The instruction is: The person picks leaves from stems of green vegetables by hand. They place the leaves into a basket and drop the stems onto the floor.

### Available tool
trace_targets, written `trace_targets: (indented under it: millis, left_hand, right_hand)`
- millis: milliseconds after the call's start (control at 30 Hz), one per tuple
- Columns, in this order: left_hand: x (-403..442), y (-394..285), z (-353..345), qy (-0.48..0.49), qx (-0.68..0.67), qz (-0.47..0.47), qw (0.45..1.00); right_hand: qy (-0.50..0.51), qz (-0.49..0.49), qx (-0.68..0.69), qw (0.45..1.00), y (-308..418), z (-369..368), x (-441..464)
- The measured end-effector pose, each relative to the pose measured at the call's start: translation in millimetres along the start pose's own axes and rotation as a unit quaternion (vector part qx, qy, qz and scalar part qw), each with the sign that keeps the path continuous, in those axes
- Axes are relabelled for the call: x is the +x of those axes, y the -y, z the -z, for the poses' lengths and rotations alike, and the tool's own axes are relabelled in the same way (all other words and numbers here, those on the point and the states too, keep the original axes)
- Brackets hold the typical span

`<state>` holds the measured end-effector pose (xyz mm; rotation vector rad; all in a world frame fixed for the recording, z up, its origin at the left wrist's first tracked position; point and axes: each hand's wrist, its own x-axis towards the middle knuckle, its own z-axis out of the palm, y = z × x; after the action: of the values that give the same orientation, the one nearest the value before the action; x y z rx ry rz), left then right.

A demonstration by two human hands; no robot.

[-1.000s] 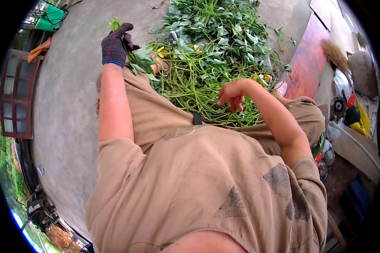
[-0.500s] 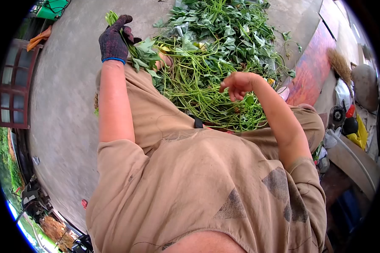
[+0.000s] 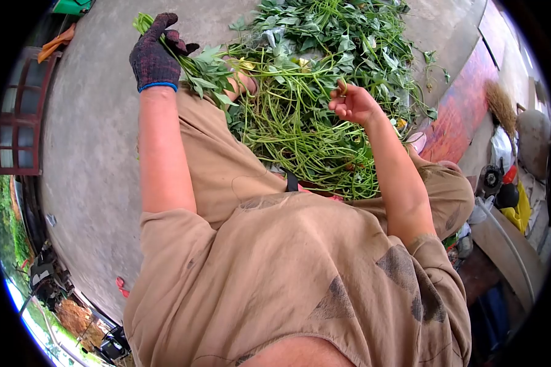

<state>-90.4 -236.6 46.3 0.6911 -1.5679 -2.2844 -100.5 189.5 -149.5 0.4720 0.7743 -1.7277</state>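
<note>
My left hand (image 3: 156,58), in a dark knitted glove with a blue cuff, is closed around a bunch of leafy green stems (image 3: 205,73). The cut ends stick out above the glove and the leaves hang to the right over my knee. Bare, my right hand (image 3: 356,105) is over the pile of leafy vines (image 3: 306,137), thumb and fingertips pinched together on a thin green stem (image 3: 343,88). Long bare-looking stems lie tangled in the near part of the pile, and broad leaves cover its far part.
Grey concrete floor (image 3: 92,140) surrounds the pile. A reddish board (image 3: 459,101), a straw broom (image 3: 501,104) and a yellow bag (image 3: 518,205) are at the right. A dark red framed panel (image 3: 21,116) stands at the left, near an orange cloth (image 3: 56,43).
My right hand has moved up and away from me over the pile, its fingers closing on a stem. The left hand, still holding the bunch, has shifted slightly up and left.
</note>
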Motion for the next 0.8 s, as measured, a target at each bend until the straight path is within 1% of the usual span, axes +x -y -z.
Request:
trace_targets:
  millis: [67, 100, 133, 200, 233, 267, 300, 333, 400, 467, 533, 600, 667, 700, 733, 767, 800]
  left_hand:
    - [-3, -1, -3, 0.002, 0.009, -0.012, 1.000]
    - [-1, -1, -2, -0.002, 0.017, -0.021, 1.000]
    - [1, -1, -1, -0.005, 0.026, -0.029, 0.999]
    - [1, -3, -2, -0.016, 0.016, -0.016, 1.000]
    - [1, -4, -3, -0.020, 0.010, -0.009, 1.000]
    - [0, -5, -5, -0.021, 0.009, -0.009, 1.000]
    - [-1, -5, -6, -0.021, 0.007, -0.010, 1.000]
    - [-1, -5, -6, -0.021, 0.002, -0.010, 1.000]
    - [4, -3, 3, 0.019, 0.008, -0.023, 1.000]
    - [3, -1, 6, 0.044, 0.039, -0.045, 0.997]
    - [-9, -6, 0, 0.060, 0.100, -0.074, 0.990]
    - [-9, -7, 3, 0.082, 0.120, -0.084, 0.986]
    - [-9, -7, 3, 0.089, 0.120, -0.079, 0.986]
    - [-8, -7, 3, 0.085, 0.109, -0.068, 0.988]
    - [-7, -8, 2, 0.081, 0.099, -0.058, 0.990]
    - [-7, -8, 0, 0.067, 0.078, -0.042, 0.994]
    - [-8, -9, -4, 0.053, 0.058, -0.027, 0.997]
  right_hand:
    - [0.174, 0.095, -0.034, 0.980, 5, -35, 1]
    - [0.166, 0.139, -0.016, 0.976, 10, -62, -5]
    - [0.148, 0.210, 0.026, 0.966, 11, -72, 0]
    - [0.083, 0.307, 0.155, 0.935, 19, -61, 16]
    - [0.066, 0.335, 0.184, 0.922, 20, -44, 21]
    - [-0.008, 0.306, 0.204, 0.930, 23, -20, 25]
    - [-0.103, 0.247, 0.171, 0.948, 17, 5, 25]
    - [-0.198, 0.185, 0.134, 0.953, 12, 24, 22]
    - [-0.262, 0.045, 0.035, 0.964, -15, 38, -9]
    - [-0.329, 0.009, 0.011, 0.944, -34, 66, -41]
    - [-0.413, 0.065, -0.055, 0.907, -36, 74, -78]
    - [-0.486, 0.074, -0.025, 0.871, -27, 115, -97]
    - [-0.479, 0.096, -0.043, 0.871, 1, 137, -107]
    - [-0.467, 0.143, -0.022, 0.872, 15, 126, -107]
    - [-0.456, 0.158, -0.085, 0.872, 31, 110, -101]
    - [-0.425, 0.160, -0.133, 0.881, 46, 95, -89]
    - [-0.409, 0.156, -0.123, 0.890, 60, 78, -69]
